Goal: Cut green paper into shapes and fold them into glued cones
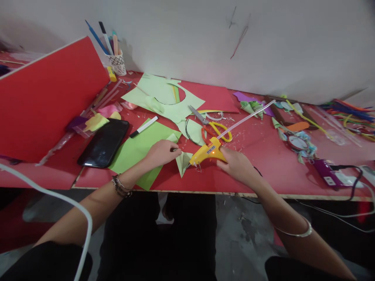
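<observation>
Red board: one, propped at the far left of the red table (258,144).
Phone: one, black (104,144), lying beside the board.
Cup: one, white with a dark pattern (117,65), holding several upright items, among them a blue one, a black-and-white one and a peach stick.
Bright green sheet: one (125,158), partly beneath the left forearm.
Marker: one, white with a black cap (144,127), resting on that sheet.
Pale green sheet: one (140,90), with a rounded cut-out.
Left hand: one (162,153), fingertips pinched on the top of the folded paper.
Folded paper: one, pale green and pointed (183,163), between the hands, near the table's front edge.
Glue gun: one, yellow (209,151), nozzle at the folded paper's right edge; contact unclear. One clear stick (249,118) sits in its back.
Scissors: one pair (202,118), just behind the gun.
Right hand: one (238,164), wrapped around the gun's handle.
Power box: one, purple (326,171), far right.
</observation>
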The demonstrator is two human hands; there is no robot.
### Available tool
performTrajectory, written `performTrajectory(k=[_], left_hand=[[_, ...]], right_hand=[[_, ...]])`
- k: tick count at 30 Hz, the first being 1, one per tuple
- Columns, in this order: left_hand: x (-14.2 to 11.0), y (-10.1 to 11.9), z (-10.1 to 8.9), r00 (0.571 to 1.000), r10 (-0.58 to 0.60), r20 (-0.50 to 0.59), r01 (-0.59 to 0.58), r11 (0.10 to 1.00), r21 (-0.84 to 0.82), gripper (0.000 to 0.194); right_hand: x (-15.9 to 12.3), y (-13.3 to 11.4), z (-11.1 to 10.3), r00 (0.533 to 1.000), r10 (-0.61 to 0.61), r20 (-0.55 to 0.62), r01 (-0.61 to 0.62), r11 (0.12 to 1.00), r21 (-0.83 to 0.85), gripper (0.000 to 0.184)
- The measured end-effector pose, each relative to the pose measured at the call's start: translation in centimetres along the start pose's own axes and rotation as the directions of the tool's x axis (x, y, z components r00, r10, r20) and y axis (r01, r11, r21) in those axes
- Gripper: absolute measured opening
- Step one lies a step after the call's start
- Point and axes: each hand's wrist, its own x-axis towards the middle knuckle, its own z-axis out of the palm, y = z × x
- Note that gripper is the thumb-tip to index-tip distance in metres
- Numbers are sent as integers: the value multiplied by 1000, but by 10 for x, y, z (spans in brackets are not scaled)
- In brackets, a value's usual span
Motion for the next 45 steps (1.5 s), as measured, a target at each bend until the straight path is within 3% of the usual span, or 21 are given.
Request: performTrajectory(k=[27,45], left_hand=[[1,-2,0,1000,-8,11,8,999,-39,30],[1,1,-1,1000,0,17,1,1000,-28,30]], right_hand=[[8,14,2,998,32,-47,-34,999,-37,19],[12,11,-11,991,128,-41,-131,987,-96,21]])
